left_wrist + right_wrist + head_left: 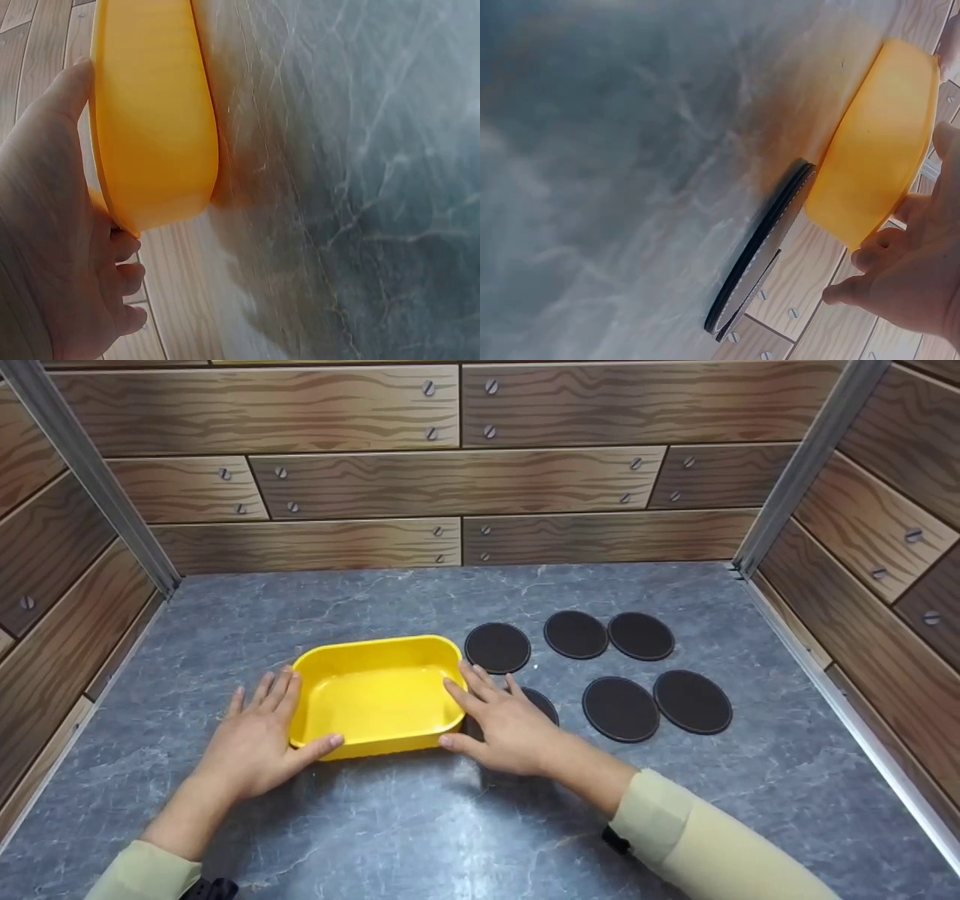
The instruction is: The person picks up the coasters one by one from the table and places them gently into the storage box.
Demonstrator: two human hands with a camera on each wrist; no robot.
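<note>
At eight and four o'clock on the yellow tray (375,705), our left hand (259,742) and right hand (510,729) are touching it, fingers outstretched, unclenched; black discs (620,709) are lying toward three o'clock.

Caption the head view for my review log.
Left grip and right grip at opposite ends of the yellow tray; six dark discs lie to its right.

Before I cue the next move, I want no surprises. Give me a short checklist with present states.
1. Yellow rectangular plastic tray upright on the grey marbled tabletop: ok.
2. Left hand touching the tray's left end: ok.
3. Right hand touching its right end: ok.
4. Black round stitched coasters all separate: not ok; two pairs look edge to edge.
5. Gap between tray and the coaster partly hidden by the right hand: cannot tell.
</note>
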